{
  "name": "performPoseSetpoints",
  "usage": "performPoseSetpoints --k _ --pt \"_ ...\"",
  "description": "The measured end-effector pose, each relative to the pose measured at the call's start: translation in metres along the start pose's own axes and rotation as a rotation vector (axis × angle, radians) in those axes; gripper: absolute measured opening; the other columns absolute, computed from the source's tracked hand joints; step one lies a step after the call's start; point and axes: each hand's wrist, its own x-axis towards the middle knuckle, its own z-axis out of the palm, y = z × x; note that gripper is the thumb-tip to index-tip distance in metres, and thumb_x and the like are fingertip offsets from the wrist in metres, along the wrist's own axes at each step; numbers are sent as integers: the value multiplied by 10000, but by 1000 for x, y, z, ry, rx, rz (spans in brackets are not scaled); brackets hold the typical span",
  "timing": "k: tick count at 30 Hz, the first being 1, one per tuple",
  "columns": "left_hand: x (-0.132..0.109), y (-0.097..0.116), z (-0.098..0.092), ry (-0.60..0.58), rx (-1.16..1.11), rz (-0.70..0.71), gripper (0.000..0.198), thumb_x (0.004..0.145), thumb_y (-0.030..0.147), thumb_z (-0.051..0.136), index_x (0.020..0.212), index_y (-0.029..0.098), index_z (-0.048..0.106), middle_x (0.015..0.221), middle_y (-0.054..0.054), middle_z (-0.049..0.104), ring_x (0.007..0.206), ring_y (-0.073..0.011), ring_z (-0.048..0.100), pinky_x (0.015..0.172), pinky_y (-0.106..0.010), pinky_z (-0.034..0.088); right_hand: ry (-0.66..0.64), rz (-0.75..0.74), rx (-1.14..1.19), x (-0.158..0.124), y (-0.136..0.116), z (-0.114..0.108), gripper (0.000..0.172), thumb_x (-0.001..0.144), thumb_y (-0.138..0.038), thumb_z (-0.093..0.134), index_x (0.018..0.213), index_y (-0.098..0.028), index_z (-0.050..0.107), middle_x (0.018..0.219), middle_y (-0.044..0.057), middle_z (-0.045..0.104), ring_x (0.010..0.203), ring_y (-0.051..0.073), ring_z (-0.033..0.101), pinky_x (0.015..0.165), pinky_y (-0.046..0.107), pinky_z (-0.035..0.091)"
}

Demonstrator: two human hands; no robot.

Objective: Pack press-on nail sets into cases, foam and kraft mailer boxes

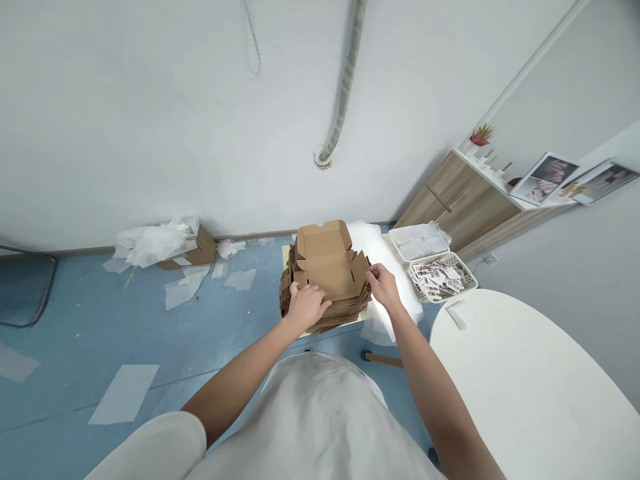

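Observation:
A stack of flat brown cardboard box blanks (325,263) rests on a low stool in front of me. My left hand (306,305) lies on the near left corner of the top blank, fingers curled over its edge. My right hand (383,283) pinches the right edge of the same top blank. Both arms reach forward over my lap, which is covered in white cloth.
A clear lidded box (419,241) and a white basket of small printed packets (443,277) stand to the right. A white round table (530,387) is at the right. White sheets (125,393) and an open carton with crumpled paper (165,243) litter the blue floor.

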Motion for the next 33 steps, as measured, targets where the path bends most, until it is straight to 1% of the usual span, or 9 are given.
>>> performPoseSetpoints --k 7,10,14,17,21,24,27,30,33 --pt "11 -5 2 -50 64 84 331 855 227 336 678 182 612 713 -50 616 660 -176 567 847 -443 251 122 -194 -135 -28 -8 -2 270 795 -356 402 925 -179 557 925 82 607 793 185 531 744 321 384" --pt "11 -3 -2 -15 78 99 314 849 220 346 690 182 614 697 -47 615 638 -170 565 868 -439 250 -113 -315 -306 -51 -9 9 260 831 -356 380 796 -212 594 849 53 629 834 190 536 833 371 321" --pt "6 -3 -12 134 58 134 295 864 214 327 778 207 610 751 -34 626 717 -170 573 943 -438 216 -266 -216 -369 -67 0 23 340 855 -370 345 716 -205 609 803 49 648 871 213 545 860 443 274" --pt "0 -6 -18 266 33 133 299 881 217 301 845 222 598 824 -31 633 789 -165 569 981 -434 193 -161 -90 -105 -61 9 17 342 805 -464 416 955 -216 598 917 63 646 794 194 569 789 389 370" --pt "-8 -5 -20 298 14 226 289 884 216 305 866 230 593 835 -19 633 769 -147 562 999 -436 188 44 79 270 -39 10 -1 632 782 -510 405 1318 -196 293 1101 115 584 661 153 590 646 319 456" --pt "-14 1 -16 262 10 294 285 881 204 315 858 232 597 799 -13 629 760 -141 557 1005 -447 181 -6 79 178 -25 3 -8 608 759 -453 476 1300 -210 345 1079 99 604 772 182 609 695 316 456" --pt "-21 7 -15 225 -24 293 276 877 217 328 858 235 602 788 -16 628 758 -145 557 1007 -480 155 -37 62 -62 -20 -5 -7 409 779 -333 451 1167 -224 518 958 80 654 853 230 601 719 332 437" --pt "-27 8 -17 240 -102 213 229 853 315 397 948 238 590 920 -49 629 875 -189 557 1012 -506 112 34 39 -188 -23 -8 -6 399 807 -257 360 1166 -220 531 937 88 664 838 254 604 703 343 426" --pt "-28 4 -22 324 -154 48 364 797 422 467 1098 226 526 1142 -104 549 1053 -254 494 1014 -501 106 143 0 -155 -32 -6 -11 433 821 -258 325 1221 -216 486 991 81 655 852 247 600 711 334 426"
